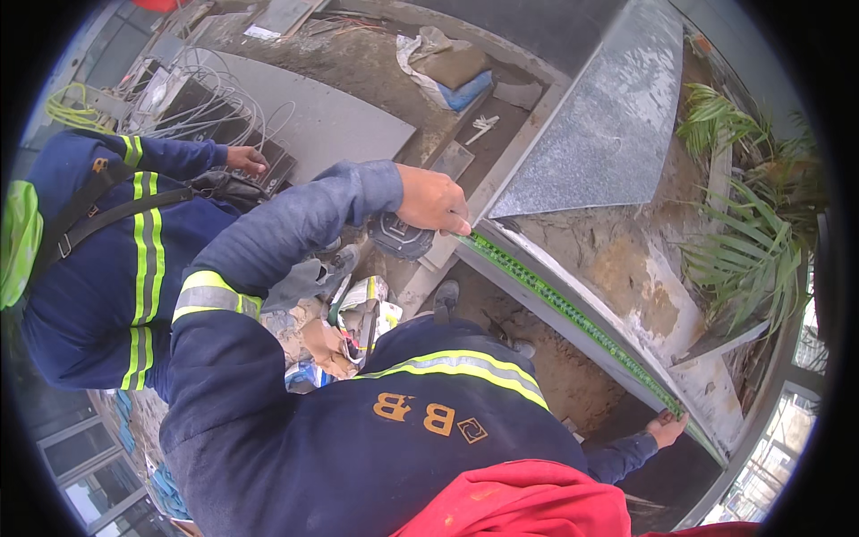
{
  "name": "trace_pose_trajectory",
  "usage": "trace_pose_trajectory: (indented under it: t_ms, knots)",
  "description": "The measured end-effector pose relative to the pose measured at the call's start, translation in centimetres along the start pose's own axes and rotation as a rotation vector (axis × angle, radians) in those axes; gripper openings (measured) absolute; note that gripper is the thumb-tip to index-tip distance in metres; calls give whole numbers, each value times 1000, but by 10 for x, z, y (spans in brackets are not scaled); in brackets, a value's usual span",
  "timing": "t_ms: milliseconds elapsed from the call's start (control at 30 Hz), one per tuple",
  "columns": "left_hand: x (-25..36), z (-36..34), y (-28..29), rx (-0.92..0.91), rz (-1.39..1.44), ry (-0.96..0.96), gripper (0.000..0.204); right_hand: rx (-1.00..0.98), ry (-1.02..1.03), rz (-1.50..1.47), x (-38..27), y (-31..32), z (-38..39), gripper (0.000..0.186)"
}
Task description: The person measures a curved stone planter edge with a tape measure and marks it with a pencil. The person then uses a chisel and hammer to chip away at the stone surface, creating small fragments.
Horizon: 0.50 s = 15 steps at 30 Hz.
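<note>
A green measuring tape (573,313) with dark markings runs taut along the edge of a grey slab (555,300). Its upper end is pinched in my left hand (434,201), near the corner of a speckled grey stone panel (595,125). My right hand (664,429) grips the tape's lower end at the slab's far right. Just below my left hand is a dark, angular object (399,235); I cannot make out its kind. Navy sleeves with reflective bands cover my arms.
A co-worker (107,242) stands close on my left, one hand (247,160) over a dark case with tangled cables (210,98). Bags and debris (344,331) lie near my feet. A filled sack (447,67) sits beyond; palm fronds (761,233) lean in at right.
</note>
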<state>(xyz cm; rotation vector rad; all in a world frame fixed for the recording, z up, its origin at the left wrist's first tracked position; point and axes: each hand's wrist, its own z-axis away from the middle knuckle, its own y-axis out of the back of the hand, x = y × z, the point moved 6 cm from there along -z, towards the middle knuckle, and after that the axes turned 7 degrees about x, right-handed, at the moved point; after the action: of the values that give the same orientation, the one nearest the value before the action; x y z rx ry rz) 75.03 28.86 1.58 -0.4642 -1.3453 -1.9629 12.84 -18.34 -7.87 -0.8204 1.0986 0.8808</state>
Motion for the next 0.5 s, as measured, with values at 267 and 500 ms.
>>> trace_pose_trajectory:
  t_ms: [267, 500]
  knots:
    - [-5, -12, 5, -28, 81, -36, 34, 38, 49, 234, -11, -8, 9, 52]
    - [-10, -23, 10, -166, 92, -38, 38, -8, 40, 228, -13, -13, 12, 44]
